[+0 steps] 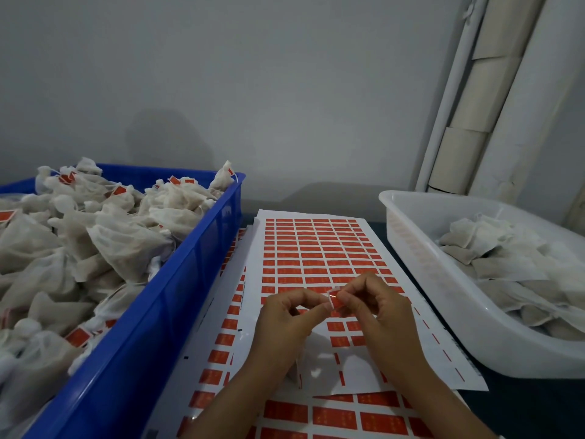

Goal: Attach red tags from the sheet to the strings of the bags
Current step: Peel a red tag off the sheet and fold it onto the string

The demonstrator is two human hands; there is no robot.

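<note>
Red and small, the rectangular paper tag (pixel 333 300) sits pinched between the fingertips of both my hands, held just above the white backing sheet of red tags (pixel 316 251) that runs up the middle of the table. My left hand (pixel 286 315) has thumb and forefinger curled onto the tag's left edge; my right hand (pixel 372 304) grips its right edge the same way, the other fingers folded under. The tag is mostly covered by my fingertips, so I cannot make out whether a string already lies in it; there may be a thin pale thread at its top edge, but the view is too soft to be sure.

Below my wrists a pale fabric bag (pixel 311 364) seems to rest on the sheet, largely hidden by my forearms. The near rows of the sheet are partly stripped, and a second sheet of larger-looking red tags (pixel 335 418) lies under it, cut off by the frame's bottom edge.

To my left, the blue plastic crate (pixel 177 299) is heaped with white mesh drawstring bags (pixel 120 245), several showing red tags; its near end runs out of view. To my right, the translucent white plastic tub (pixel 421 267) holds a lower heap of untagged pale bags (pixel 506 261), cut off at the right.
</note>
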